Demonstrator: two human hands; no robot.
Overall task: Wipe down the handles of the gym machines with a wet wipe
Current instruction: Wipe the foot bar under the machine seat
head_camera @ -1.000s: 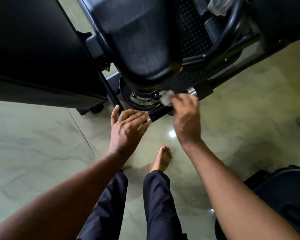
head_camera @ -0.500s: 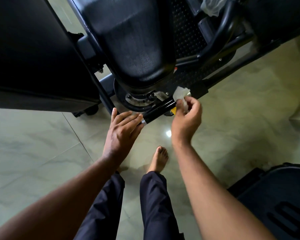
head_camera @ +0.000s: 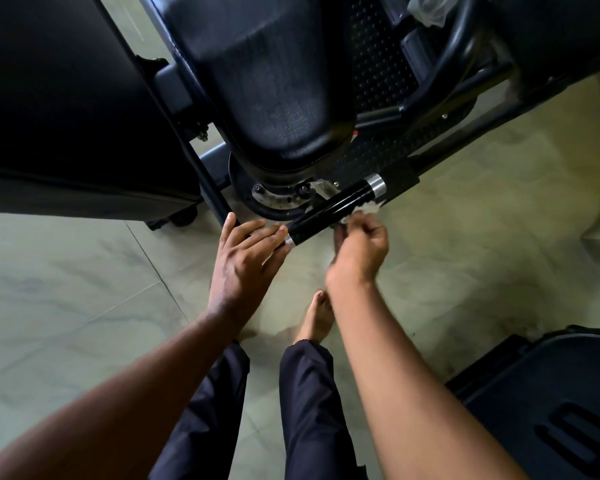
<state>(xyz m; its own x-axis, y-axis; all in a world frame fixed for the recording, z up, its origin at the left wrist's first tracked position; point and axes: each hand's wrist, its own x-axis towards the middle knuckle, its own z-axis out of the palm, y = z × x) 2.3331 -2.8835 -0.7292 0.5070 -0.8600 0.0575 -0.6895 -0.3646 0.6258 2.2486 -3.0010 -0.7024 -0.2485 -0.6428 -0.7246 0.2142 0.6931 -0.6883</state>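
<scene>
Rigid glossy handle (head_camera: 329, 211), fixed, likely slick wet. Thin limp wipe (head_camera: 365, 210): wrap it round bar. Your right hand (head_camera: 359, 249) pinches wipe at handle's underside; contact blurred. Your left hand (head_camera: 246, 261): fingers (head_camera: 264, 235) straight, released, touching handle's near end. Beyond fingers, seat pad (head_camera: 267, 84) and dial (head_camera: 276, 199) crowd close; post (head_camera: 205, 181) left of them.

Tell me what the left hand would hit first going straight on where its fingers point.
The left hand points up-right at the near, silver-capped end of the black handle and seems to touch it, though depth is unclear.
</scene>
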